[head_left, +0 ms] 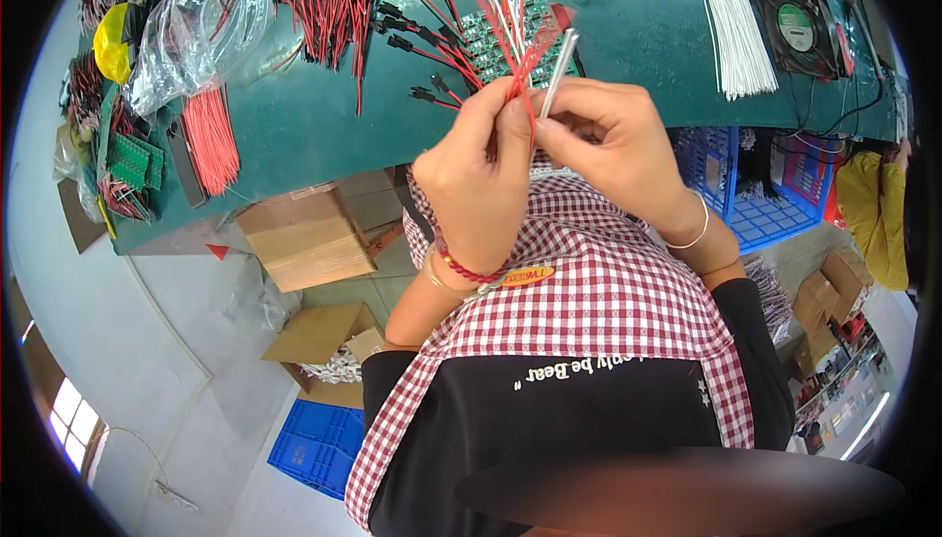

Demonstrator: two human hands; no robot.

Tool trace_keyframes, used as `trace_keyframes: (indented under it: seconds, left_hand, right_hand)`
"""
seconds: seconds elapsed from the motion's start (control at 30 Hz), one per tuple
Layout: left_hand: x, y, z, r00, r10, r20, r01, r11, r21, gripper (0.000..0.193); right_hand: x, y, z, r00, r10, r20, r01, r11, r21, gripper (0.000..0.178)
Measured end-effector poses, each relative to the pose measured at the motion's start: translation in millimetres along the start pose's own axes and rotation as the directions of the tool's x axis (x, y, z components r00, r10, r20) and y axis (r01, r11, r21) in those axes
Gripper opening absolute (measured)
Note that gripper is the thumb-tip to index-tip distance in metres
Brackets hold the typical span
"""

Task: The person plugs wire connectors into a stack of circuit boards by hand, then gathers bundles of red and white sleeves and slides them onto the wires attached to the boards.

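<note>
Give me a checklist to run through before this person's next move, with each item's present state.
1. Left hand has the red wires pinched: ok.
2. Right hand holds the pale strip: ok.
3. Strip touching the wires: cannot tell; fingers hide the meeting point.
4. Boards free of wires in this view: not ok; red and white strands cross in front of them.
5. White bundle clear of both hands: ok, off to the right.
6. Fan clear of both hands: ok, beyond that bundle.

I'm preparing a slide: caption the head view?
Left hand pinches thin red wires, right hand a slim pale strip, at a flat green tabletop.
</note>
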State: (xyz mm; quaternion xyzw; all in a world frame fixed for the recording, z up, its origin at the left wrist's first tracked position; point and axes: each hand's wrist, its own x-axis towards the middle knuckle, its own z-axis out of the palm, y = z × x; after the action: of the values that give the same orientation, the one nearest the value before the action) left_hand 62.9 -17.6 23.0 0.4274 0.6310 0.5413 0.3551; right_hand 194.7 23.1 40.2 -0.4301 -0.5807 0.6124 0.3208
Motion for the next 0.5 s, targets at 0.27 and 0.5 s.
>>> trace_keyframes:
  seconds: [0.27,0.5]
  left_hand:
    - [-0.4,-5.0,1.9,0.92,0.388,-0.046,-0.345,0.861,0.373,0.015]
    - [2.5,16.0,-3.6,0.887,0.453,0.093,-0.408,0.671,0.619,0.015]
  right_hand:
    - [-9.2,-13.4,-4.3,0.987,0.157,0.036,-0.158,0.987,0.028,0.012]
    - [-17.6,-23.5,2.5,0.997,-0.073,-0.009,0.07,0.974,-0.215,0.011]
